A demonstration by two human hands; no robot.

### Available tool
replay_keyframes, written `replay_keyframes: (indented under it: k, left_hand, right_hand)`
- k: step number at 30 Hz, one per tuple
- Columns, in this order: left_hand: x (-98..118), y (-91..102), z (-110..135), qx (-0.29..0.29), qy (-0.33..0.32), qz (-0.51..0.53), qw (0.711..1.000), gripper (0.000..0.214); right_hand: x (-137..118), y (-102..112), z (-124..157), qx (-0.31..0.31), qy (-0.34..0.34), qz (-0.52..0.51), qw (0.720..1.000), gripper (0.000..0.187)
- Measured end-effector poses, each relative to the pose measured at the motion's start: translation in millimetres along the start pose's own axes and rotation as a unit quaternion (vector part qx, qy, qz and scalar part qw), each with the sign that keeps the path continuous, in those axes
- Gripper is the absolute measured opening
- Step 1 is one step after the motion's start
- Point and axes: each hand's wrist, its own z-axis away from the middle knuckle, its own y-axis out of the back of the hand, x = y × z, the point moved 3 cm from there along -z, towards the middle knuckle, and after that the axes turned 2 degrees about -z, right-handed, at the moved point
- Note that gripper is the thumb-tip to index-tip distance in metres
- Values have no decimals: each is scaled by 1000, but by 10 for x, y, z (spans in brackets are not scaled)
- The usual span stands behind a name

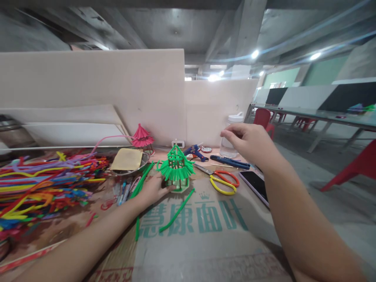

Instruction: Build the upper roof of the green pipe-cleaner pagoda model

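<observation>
At the table's middle stands a small pavilion model [177, 168] with a tiered green pipe-cleaner roof, brown posts and a pale base. My left hand [154, 191] grips its base from the left, thumb at the front edge. My right hand [246, 143] is raised at the right, in front of a clear bottle [227, 149] with a white lid. Its thumb and forefinger are pinched together; I cannot make out anything between them. Loose green pipe cleaners [178, 211] lie by the model. Scissors [223, 183] with red and yellow handles rest to its right.
Colourful pipe cleaners [53, 184] pile up at left. A pink-roofed pavilion [142, 137], a dish with a yellowish square [127, 159], and pens [125, 192] stand nearby. Behind are a blue glue gun [195, 152] and dark-blue cutter [230, 161]. A phone [255, 186] lies at right.
</observation>
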Motion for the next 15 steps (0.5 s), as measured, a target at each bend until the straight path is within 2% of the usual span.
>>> replay_keyframes:
  k: [9, 15]
  left_hand:
    - [103, 62, 17, -32, 12, -37, 999, 38]
    - [176, 224, 83, -97, 56, -87, 990, 25]
  right_hand:
    - [8, -14, 7, 0, 5, 4, 1000, 26]
    - [-46, 68, 49, 26, 11, 26, 999, 24]
